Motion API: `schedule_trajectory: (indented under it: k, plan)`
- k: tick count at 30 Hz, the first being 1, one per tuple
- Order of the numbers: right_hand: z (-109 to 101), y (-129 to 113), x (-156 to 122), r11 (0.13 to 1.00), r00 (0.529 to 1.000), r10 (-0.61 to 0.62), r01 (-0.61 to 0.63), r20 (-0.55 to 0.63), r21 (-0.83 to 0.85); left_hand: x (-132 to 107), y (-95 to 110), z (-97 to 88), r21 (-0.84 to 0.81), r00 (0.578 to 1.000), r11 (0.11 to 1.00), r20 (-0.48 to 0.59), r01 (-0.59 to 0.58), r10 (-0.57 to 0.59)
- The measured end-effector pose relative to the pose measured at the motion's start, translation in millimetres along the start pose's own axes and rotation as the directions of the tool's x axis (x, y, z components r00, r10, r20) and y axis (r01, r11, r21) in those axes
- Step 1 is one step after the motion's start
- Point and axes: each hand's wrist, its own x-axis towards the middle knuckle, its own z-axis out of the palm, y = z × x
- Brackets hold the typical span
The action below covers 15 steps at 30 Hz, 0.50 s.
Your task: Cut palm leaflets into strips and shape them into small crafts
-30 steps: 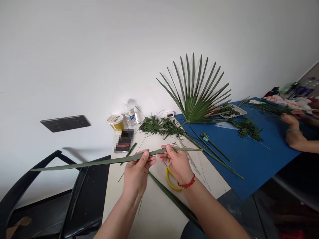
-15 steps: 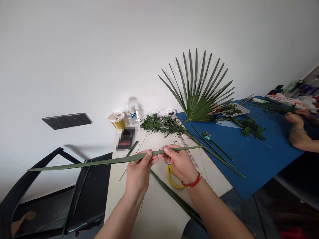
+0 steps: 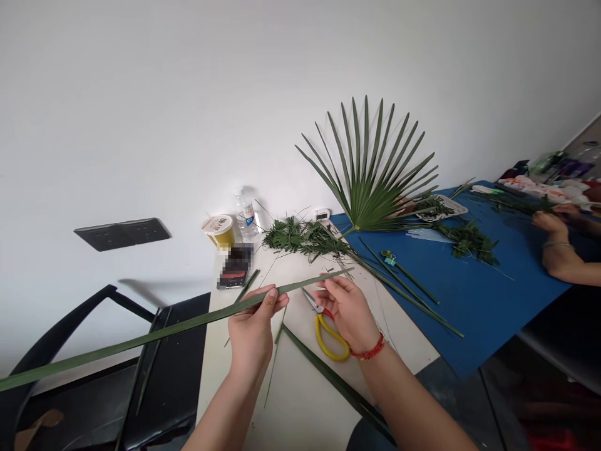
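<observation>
A long green palm leaf strip [image 3: 197, 322] stretches from the left edge of the view to a thin tip in front of my right hand. My left hand [image 3: 253, 322] is closed around it, thumb on top. Close to the tip, my right hand [image 3: 347, 310] pinches the strip between thumb and fingers; a red beaded bracelet circles that wrist. Yellow-handled scissors [image 3: 332, 341] lie on the white table [image 3: 300, 407], partly behind my right hand. Another folded dark green leaf strip [image 3: 328, 376] runs under my right forearm.
A fan palm leaf [image 3: 370, 194] leans against the wall. Leaf scraps [image 3: 300, 237], a bottle [image 3: 246, 214], a yellow cup [image 3: 220, 232] and a phone [image 3: 235, 266] sit at the back. Stalks cross onto a blue table [image 3: 488, 300]. A co-worker's hands [image 3: 551, 225] hold leaves at right.
The strip has shifted left and tilted, its far end now lower and out of view. My left hand moved slightly left; my right hand is now nearer the tip, uncovering more of the scissors.
</observation>
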Motion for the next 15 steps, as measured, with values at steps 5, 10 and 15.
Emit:
schedule_trajectory:
  k: [5, 10, 15]
  plan:
    - [-20.0, 12.0, -25.4, 0.687, 0.994, -0.060, 0.106, 0.089, -0.719, 10.8, -1.5, -5.3, -0.007, 0.996, 1.000, -0.081, -0.028, 0.027]
    - [-14.3, 29.7, -33.7, 0.223, 0.987, 0.001, 0.158, 0.162, -0.962, 14.9, -2.6, -5.7, -0.044, 0.993, 0.998, -0.109, -0.052, 0.047]
    - [-28.0, 27.9, -14.7, 0.334, 0.995, 0.014, 0.090, 0.100, -0.938, 20.1, -6.6, -9.0, -0.053, 0.985, 0.997, -0.164, -0.057, 0.048]
